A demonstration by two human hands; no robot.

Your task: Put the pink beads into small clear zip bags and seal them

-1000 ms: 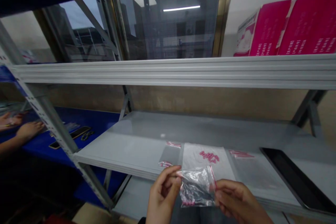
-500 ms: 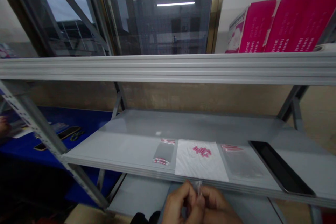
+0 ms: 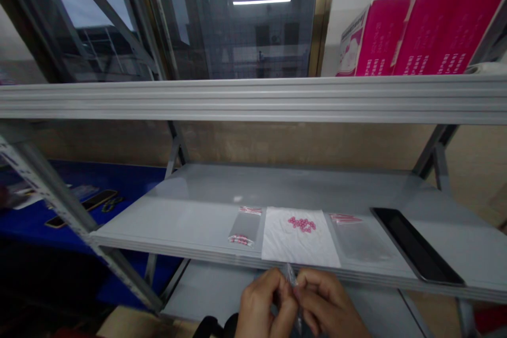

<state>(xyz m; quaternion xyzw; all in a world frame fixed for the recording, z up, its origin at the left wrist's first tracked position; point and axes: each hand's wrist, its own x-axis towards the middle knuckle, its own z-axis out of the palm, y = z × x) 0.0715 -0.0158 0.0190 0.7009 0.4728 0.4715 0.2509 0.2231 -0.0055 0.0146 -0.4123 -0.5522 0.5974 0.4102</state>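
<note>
Clear plastic bag (image 3: 291,278) stood edge-on, clenched between my left hand (image 3: 263,308) and right hand (image 3: 328,303), just in front of the gray metal shelf (image 3: 166,216). On that shelf, pink beads (image 3: 301,224) lay on a white sheet (image 3: 293,248), between two flat clear bags (image 3: 245,227) (image 3: 361,240), with a black tray (image 3: 415,245) further right.

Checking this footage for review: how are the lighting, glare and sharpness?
Head view: dim, with a ceiling light mirrored in the window and a glare spot on the grey metal shelf; the left hand and right hand look soft, the clear bag between them blurred.
</note>
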